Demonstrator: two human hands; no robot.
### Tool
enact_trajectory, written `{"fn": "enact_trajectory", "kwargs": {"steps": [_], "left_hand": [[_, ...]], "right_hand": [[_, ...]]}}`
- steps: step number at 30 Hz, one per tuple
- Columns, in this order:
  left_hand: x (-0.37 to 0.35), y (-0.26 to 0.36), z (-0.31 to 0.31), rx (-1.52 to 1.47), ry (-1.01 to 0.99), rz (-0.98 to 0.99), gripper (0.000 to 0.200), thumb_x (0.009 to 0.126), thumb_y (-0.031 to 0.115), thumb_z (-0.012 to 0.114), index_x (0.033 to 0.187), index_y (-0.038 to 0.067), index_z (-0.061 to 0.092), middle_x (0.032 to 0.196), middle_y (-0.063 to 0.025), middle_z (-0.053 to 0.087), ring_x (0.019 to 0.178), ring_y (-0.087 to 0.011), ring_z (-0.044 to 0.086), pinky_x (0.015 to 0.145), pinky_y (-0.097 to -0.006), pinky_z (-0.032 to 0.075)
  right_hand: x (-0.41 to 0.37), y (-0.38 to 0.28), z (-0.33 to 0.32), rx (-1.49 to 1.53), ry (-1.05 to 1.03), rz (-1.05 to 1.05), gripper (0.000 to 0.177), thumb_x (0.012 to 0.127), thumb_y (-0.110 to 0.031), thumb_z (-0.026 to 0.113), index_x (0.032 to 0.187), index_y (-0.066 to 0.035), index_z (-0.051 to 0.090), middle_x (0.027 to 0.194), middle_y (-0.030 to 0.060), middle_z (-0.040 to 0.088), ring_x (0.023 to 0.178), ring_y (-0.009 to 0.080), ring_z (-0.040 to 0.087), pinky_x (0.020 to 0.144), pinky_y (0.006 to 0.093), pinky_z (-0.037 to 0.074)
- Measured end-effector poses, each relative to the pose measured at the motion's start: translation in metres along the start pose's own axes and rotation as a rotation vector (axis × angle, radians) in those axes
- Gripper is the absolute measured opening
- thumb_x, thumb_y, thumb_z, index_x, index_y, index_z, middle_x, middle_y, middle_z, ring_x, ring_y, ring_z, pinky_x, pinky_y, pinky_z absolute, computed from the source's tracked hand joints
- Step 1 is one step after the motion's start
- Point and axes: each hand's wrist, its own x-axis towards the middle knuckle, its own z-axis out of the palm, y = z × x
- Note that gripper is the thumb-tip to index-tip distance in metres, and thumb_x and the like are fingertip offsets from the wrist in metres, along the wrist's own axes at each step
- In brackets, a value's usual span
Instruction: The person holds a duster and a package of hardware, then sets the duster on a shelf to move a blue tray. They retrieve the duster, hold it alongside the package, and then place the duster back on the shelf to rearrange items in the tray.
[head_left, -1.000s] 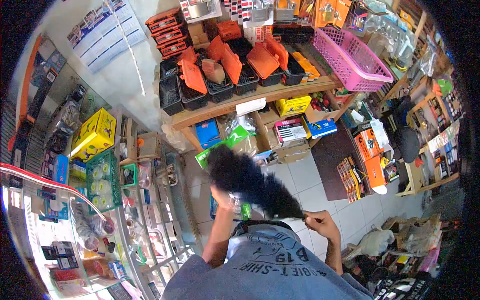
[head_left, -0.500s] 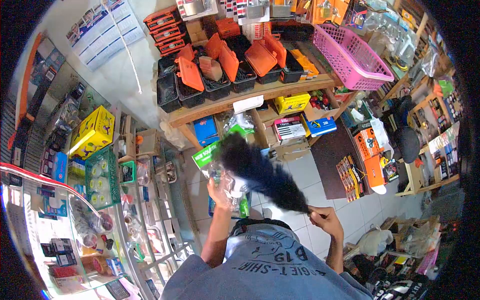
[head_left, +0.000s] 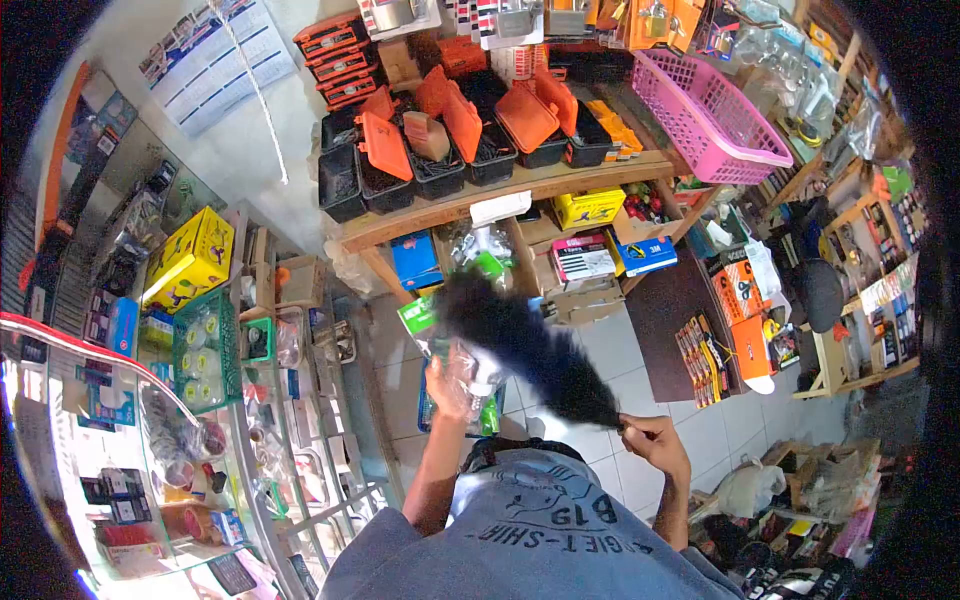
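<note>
My right hand [head_left: 655,443] is closed around the thin end of a black feather duster [head_left: 545,352]. The duster slants up and left, and its bushy end is blurred. It covers part of a clear plastic packet with a green label [head_left: 418,315]. My left hand [head_left: 448,390] grips this packet from its left side, fingers partly hidden behind the shiny plastic. What the packet contains is not clear. Below the packet, the edge of a blue basket [head_left: 425,410] shows near the floor.
Ahead, a wooden shelf [head_left: 500,218] carries black bins with orange lids [head_left: 387,145] and a pink basket [head_left: 705,130]. Below it lie a yellow box [head_left: 590,208] and a blue box [head_left: 647,255]. A glass display case [head_left: 200,470] stands at left, and crowded racks at right.
The packet and my left hand have shifted slightly to the right. The duster's bushy end has moved a little against the packet. My right hand keeps its hold.
</note>
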Motion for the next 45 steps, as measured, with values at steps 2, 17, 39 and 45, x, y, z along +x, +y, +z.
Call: {"fn": "enact_trajectory", "kwargs": {"steps": [2,17,39,45], "left_hand": [[0.005,-0.005,-0.010,0.086,0.124,0.038,0.055,0.087,0.041,0.055,0.124,0.001,0.051,0.097,-0.0054,0.060,0.082,-0.0194,0.058,0.073,-0.0315,0.049],[0.016,-0.005,-0.005,-0.394,-0.401,-0.229,0.055,0.092,0.047,0.041,0.130,0.007,0.046,0.123,-0.0126,0.054,0.111,-0.0266,0.053,0.097,-0.0454,0.042],[0.052,0.030,-0.003,-0.443,-0.263,0.065,0.080,0.079,0.072,0.045,0.133,0.012,0.045,0.134,-0.0117,0.049,0.113,-0.0294,0.052,0.097,-0.0507,0.041],[0.039,0.048,0.021,-0.431,-0.287,-0.036,0.088,0.069,0.077,0.053,0.131,0.015,0.047,0.131,-0.0169,0.048,0.118,-0.0342,0.047,0.096,-0.0579,0.037]], "right_hand": [[0.000,-0.009,0.006,-0.043,0.007,-0.075,0.035,0.089,-0.018,0.061,0.120,-0.003,0.060,0.063,-0.0031,0.053,0.060,0.0048,0.045,0.055,0.0223,0.040],[0.011,-0.029,0.035,-0.061,-0.059,-0.082,0.035,0.091,-0.023,0.061,0.122,-0.008,0.060,0.066,-0.0045,0.052,0.061,0.0038,0.043,0.054,0.0209,0.038],[0.004,0.018,0.040,0.074,-0.092,-0.014,0.035,0.092,-0.023,0.060,0.116,0.002,0.061,0.067,-0.0006,0.054,0.058,0.0055,0.045,0.049,0.0213,0.037],[0.003,0.017,0.034,0.133,-0.121,0.067,0.032,0.092,-0.022,0.061,0.112,0.003,0.064,0.063,0.0000,0.053,0.055,0.0050,0.044,0.047,0.0212,0.036]]}}
